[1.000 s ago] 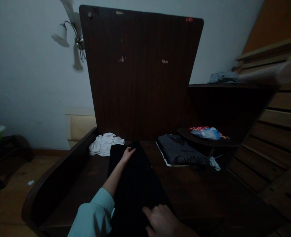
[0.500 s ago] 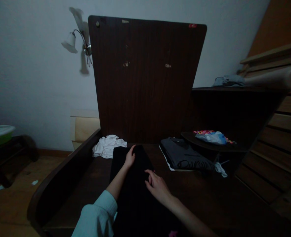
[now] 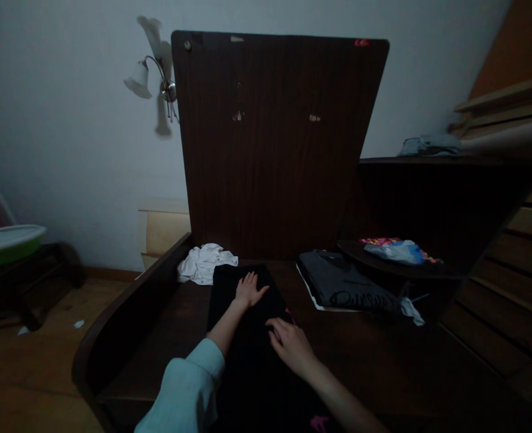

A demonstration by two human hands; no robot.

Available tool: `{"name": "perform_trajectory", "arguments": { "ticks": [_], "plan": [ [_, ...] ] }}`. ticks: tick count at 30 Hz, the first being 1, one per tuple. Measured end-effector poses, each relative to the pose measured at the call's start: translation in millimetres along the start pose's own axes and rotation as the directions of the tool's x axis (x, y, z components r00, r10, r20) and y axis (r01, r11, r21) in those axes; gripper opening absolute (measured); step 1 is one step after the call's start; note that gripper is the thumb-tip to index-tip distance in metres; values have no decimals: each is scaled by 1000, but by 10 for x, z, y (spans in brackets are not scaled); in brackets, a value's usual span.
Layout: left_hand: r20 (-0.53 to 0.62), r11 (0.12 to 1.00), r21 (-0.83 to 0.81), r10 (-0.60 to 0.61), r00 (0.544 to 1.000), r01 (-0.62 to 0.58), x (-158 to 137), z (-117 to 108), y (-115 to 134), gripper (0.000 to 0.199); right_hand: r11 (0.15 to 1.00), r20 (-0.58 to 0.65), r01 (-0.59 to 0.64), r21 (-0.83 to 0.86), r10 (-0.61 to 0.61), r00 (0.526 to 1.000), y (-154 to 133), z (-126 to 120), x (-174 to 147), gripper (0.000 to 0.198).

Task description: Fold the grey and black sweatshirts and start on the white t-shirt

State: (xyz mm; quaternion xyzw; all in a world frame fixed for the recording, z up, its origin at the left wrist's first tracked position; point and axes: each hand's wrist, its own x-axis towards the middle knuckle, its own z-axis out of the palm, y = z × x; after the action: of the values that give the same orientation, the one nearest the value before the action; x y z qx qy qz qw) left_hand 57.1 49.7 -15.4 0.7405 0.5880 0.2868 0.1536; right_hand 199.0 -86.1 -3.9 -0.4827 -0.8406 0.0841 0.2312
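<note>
1. We'd call it a home, prob. a bedrm or living rm; can't tell which.
2. Domestic wall lamp (image 3: 138, 79) w/ flower-shaped shade, on a plain pale wall (image 3: 76, 132).
3. Wood-look flr (image 3: 58, 376); low dark stool (image 3: 31, 263) carrying a green-and-white basin (image 3: 17, 248).
4. Laundry-type stuff on our dark-wood worktop (image 3: 383, 349): crumpled white cloth (image 3: 205, 263), black cloth (image 3: 252, 373), folded grey garment (image 3: 338, 279) w/ lettering.
5. Small rounded shelf (image 3: 360, 255) w/ plastic bag (image 3: 396, 252); wooden slats (image 3: 509, 307) at R.

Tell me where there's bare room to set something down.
Bare wood shows between the left side panel and the black cloth, and in front of the grey garment. Crowded: around the white cloth and beneath the small shelf.
</note>
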Motion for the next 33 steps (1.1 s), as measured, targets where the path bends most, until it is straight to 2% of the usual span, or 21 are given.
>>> {"name": "perform_trajectory", "arguments": {
  "ticks": [3,7,10,13,15,17,20,22,26,29,33],
  "plan": [
    [-12,999,-3,-33,999,33,20,40,-1,53,1000,-11,13,10,-13,1000,-6,18,-10,27],
    [-103,999,-32,-46,994,43,10,-82,48,41,988,-56,8,156,0,998,50,30,-10,24],
    [-176,992,-47,-120,977,113,6,-284,9,31,928,-148,-65,366,127,981,157,-27,-3,25],
    [-188,974,-9,-226,956,228,0,-485,-103,31,845,-248,-103,525,267,931,239,-130,-11,32],
    [-129,967,31,-248,960,253,-10,-588,-172,27,816,-212,-86,571,248,945,234,-187,-26,35],
    [-29,971,73,-227,973,229,-19,-669,-203,23,806,-71,-76,586,145,987,174,-215,-29,36],
    [107,976,145,-181,978,164,-26,-770,-151,20,847,106,-81,526,30,994,38,-211,53,32],
    [183,972,200,-163,969,126,-40,-816,-58,21,904,114,-87,418,43,993,-35,-203,194,26],
    [327,948,310,-176,929,70,-145,-815,148,24,982,83,-167,91,160,984,-72,-184,609,22],
    [354,920,389,-195,915,45,-301,-763,208,22,972,127,-205,-115,219,967,-43,-121,854,22],
    [302,896,444,-173,937,22,-504,-697,173,30,961,185,-158,-226,202,962,-27,9,918,28]
  ]
}}
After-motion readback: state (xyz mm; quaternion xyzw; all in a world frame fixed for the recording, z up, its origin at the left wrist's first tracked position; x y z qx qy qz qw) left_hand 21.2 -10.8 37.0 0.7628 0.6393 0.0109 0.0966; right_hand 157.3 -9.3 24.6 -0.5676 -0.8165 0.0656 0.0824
